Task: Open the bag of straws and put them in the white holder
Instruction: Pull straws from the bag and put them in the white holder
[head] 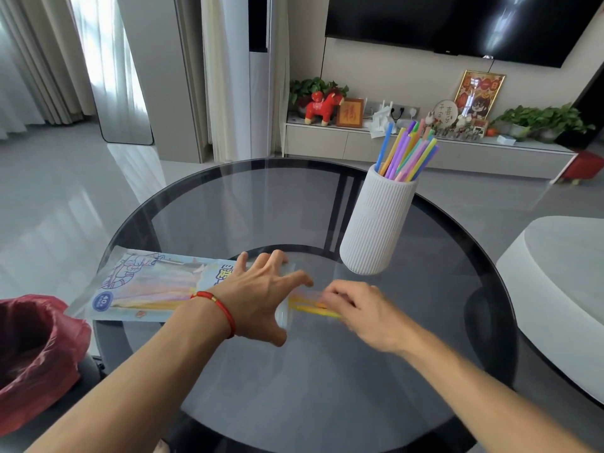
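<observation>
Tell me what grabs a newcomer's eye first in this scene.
The bright bunch of coloured straws standing in the white holder at the table's far right. Next, the two hands at the near middle: the left hand spread flat on the straw bag, the blurred right hand over yellow straws poking from its open end.

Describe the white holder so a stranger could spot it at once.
Start at the round dark glass table in the middle of the room. On its far right side stands the white holder, an upright ribbed cylinder. It alone has colourful straws fanning from its top; the straw bag lies flat on the left.
</observation>
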{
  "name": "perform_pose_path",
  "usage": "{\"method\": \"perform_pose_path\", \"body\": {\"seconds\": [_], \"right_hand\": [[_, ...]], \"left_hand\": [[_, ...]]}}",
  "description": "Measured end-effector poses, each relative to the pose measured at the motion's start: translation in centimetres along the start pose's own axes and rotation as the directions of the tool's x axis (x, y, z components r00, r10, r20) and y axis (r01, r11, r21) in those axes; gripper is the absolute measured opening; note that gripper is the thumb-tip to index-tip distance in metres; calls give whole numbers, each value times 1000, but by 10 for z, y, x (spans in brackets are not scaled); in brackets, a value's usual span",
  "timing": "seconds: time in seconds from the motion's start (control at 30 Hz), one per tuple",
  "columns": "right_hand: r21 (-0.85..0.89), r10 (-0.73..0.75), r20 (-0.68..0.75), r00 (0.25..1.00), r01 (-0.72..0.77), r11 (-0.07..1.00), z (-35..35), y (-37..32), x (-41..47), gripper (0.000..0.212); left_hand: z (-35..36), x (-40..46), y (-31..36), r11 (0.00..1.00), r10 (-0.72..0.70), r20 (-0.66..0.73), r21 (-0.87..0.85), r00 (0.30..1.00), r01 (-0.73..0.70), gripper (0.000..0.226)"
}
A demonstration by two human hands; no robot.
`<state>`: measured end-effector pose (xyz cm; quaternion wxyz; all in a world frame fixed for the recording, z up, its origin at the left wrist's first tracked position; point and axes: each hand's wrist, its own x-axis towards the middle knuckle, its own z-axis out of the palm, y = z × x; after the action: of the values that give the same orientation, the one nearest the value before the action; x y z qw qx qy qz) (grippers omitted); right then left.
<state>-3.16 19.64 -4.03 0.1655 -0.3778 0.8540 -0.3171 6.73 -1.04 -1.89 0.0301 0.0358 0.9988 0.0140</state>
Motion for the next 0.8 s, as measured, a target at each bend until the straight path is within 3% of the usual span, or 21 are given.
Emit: {"method": "perform_pose_path", "body": {"seconds": [0.13, 0.2, 0.37, 0.43, 0.5, 0.57, 0.6, 0.67, 0.73, 0.8], "right_hand": [[358, 116, 108, 987, -148, 922, -31, 14, -12, 34], [406, 151, 173, 973, -210, 889, -47, 14, -22, 39], [518, 185, 281, 942, -311, 797, -73, 17, -35, 39], [673, 211, 287, 934, -354, 650, -77, 21, -35, 55], [833, 245, 288, 926, -368, 412, -81, 26, -35, 82], [899, 193, 304, 933, -348, 266, -79, 29, -35, 101], [906, 138, 316, 939, -342, 250, -76, 29, -35, 109], [893, 62, 316, 947, -319, 317, -61, 22, -34, 116], [876, 81, 255, 964, -266, 402, -38, 7, -26, 111], [906, 154, 117, 981, -169, 389, -11, -11, -15, 99]], "left_hand": [[4, -1, -1, 996, -40, 113, -75, 993, 49, 82], [6, 1, 2, 993, -62, 131, -93, 989, 74, 76], [12, 6, 9, 999, -38, 90, -17, 995, 39, 37], [13, 8, 10, 999, -43, 43, -27, 998, 44, 34], [13, 10, 8, 995, -78, -20, -63, 997, 77, 33], [12, 11, 6, 990, -120, -66, -80, 991, 114, 31], [11, 12, 6, 989, -134, -78, -80, 988, 128, 31], [9, 12, 10, 986, -148, -91, -92, 985, 139, 31], [7, 11, 18, 987, -137, -97, -103, 986, 127, 32], [8, 10, 28, 992, -105, -90, -73, 990, 98, 34]]}}
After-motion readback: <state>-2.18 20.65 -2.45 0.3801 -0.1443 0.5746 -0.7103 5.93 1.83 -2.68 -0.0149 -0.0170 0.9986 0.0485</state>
